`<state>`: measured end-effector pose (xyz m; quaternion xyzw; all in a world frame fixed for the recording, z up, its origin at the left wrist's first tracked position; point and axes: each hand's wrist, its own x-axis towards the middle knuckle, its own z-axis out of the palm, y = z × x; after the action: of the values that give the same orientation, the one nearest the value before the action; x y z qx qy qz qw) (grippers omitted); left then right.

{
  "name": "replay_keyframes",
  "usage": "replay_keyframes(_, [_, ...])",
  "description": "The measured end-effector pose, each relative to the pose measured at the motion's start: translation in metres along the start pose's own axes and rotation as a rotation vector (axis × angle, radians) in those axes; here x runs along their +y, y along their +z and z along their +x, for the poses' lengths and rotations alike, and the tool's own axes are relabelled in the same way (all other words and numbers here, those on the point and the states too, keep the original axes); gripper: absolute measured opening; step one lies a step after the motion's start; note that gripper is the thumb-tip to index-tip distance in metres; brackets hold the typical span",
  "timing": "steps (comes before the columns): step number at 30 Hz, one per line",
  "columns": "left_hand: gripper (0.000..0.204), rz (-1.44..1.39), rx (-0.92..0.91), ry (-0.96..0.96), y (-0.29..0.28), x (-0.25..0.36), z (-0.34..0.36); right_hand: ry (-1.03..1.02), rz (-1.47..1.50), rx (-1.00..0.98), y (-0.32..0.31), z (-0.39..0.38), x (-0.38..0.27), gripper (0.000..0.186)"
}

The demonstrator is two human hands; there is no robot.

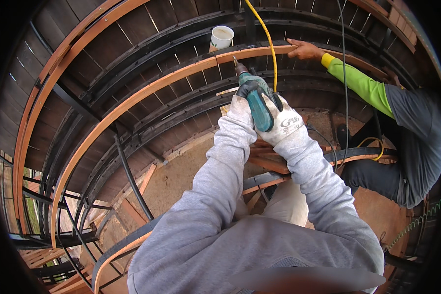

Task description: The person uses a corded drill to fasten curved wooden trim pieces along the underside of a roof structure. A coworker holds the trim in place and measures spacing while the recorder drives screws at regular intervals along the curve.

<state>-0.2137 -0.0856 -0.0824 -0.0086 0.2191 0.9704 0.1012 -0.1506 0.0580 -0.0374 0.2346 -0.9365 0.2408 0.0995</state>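
Both my gloved hands are closed on a teal power drill (261, 113). Its bit points forward, its tip close beside the long curved wooden strip (181, 72); I cannot tell whether they touch. My left hand (247, 89), in a dark-fingered glove, grips the drill's body behind the chuck. My right hand (285, 122), in a white glove with dark fingertips, is wrapped round its rear and handle part. A white paper cup (222, 37) stands just beyond the strip. At right, a co-worker's bare hand (306, 50) holds the same strip.
The co-worker (416, 122), in a grey shirt with green sleeves, crouches at right. A yellow cord (268, 36) hangs past the drill, and a dark cable (344, 88) hangs farther right. Curved black metal rails (157, 44) run along the dark plank wall. Wood pieces (267, 164) lie below my hands.
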Motion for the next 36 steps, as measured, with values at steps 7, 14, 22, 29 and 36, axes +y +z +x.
replay_keyframes(7, [0.025,-0.02,-0.114,-0.012,-0.006,0.005,0.007,-0.004,-0.109,0.03,0.004,0.001,-0.002,0.082])
replay_keyframes(14, [0.023,-0.07,-0.13,-0.045,0.003,0.007,0.005,-0.017,-0.137,0.042,0.007,0.004,0.001,0.081])
replay_keyframes(22, [0.022,0.079,0.011,-0.002,-0.005,0.01,0.009,0.029,0.019,0.075,0.015,0.004,-0.002,0.082])
replay_keyframes(29, [0.025,0.129,0.053,-0.016,-0.005,0.012,0.01,0.042,-0.125,0.185,0.007,0.0,-0.012,0.082])
replay_keyframes(36, [0.022,0.145,0.084,-0.005,0.004,0.013,0.005,0.023,0.031,0.213,0.017,-0.001,0.0,0.08])
